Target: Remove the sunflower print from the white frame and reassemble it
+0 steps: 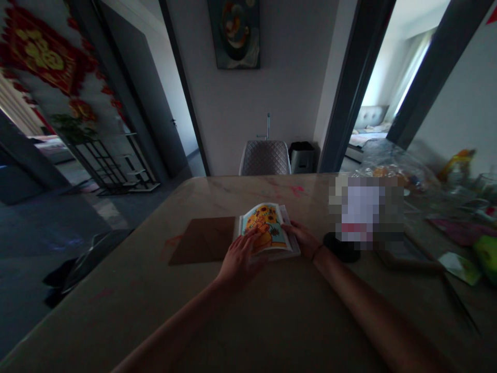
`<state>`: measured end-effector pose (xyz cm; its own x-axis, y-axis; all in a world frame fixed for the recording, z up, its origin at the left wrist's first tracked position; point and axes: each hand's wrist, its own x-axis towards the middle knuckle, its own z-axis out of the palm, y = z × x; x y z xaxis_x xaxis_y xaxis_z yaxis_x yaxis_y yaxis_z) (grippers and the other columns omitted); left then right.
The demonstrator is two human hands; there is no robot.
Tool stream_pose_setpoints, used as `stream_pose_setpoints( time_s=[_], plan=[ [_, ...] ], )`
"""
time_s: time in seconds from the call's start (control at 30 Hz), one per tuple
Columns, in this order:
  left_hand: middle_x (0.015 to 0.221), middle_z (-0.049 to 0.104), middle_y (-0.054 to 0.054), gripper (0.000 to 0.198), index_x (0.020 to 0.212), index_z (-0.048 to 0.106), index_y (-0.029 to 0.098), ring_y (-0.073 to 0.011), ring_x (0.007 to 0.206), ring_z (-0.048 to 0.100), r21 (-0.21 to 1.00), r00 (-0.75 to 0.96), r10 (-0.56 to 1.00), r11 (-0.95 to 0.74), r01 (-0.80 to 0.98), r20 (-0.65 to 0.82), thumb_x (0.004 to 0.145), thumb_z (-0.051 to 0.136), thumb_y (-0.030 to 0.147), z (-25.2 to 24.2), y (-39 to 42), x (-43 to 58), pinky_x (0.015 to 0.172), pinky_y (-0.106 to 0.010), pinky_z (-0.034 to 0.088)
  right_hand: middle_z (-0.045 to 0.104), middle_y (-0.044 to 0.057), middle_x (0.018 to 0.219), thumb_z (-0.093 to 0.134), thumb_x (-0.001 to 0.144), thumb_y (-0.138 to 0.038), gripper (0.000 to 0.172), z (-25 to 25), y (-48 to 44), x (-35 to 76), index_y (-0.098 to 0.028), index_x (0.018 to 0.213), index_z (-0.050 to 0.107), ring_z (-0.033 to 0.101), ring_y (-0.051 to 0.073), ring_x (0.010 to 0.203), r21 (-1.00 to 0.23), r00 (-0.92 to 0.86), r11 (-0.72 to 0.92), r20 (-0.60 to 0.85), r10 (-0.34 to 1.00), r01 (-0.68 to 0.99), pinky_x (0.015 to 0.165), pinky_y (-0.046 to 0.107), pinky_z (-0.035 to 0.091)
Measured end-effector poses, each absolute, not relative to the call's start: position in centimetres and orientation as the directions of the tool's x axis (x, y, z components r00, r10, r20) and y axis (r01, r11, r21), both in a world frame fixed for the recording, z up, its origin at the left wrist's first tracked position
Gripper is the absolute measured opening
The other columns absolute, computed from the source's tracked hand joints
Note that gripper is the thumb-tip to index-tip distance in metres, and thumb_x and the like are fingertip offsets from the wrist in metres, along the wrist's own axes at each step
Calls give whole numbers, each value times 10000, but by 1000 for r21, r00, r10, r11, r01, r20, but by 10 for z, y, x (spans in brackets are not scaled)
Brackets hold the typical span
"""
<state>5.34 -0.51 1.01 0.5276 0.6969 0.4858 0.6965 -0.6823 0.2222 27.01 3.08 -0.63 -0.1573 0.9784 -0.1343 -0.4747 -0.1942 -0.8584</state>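
A thick pad or book (267, 220) with a sunflower picture on its top page lies on the beige table (248, 311). A brown cover (202, 238) is folded out flat to its left. My left hand (239, 255) rests on the near left part of the picture, fingers stretched flat over the page. My right hand (302, 238) sits at the pad's right edge, its fingers curled against the stack of pages.
A grey quilted chair (265, 157) stands at the table's far side. A black round object (341, 247) lies right of my right wrist. Bags, jars and papers (458, 228) crowd the right end of the table. A dark chair (89, 259) sits at the left edge.
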Motion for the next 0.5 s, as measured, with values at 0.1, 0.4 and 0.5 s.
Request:
stream_pose_setpoints(
  time_s=[0.1,0.4,0.5],
  plan=[
    [1289,480,-94,464,1221,417,202,-236,1143,477,255,460,712,-652,714,530,779,529,294,11,-9,56,934,-408,407,699,65,808,652,679,-214,237,-8,31,270,-171,901,580,667,218,722,-860,-140,-197,-148,979,-470,659,348,535],
    [1282,466,-81,414,1157,439,203,-209,1127,493,428,288,790,-553,715,541,754,429,107,8,0,41,910,-361,432,695,64,830,631,691,-271,223,-6,30,270,-180,891,599,658,221,781,-862,-138,-176,-124,983,-475,706,366,521],
    [1280,453,-88,424,1159,432,200,-210,1116,499,485,236,800,-537,690,551,746,436,106,5,4,40,904,-369,436,690,54,811,624,691,-301,203,-3,28,268,-187,857,607,652,209,764,-871,-114,-149,-108,988,-469,682,347,511]
  ],
)
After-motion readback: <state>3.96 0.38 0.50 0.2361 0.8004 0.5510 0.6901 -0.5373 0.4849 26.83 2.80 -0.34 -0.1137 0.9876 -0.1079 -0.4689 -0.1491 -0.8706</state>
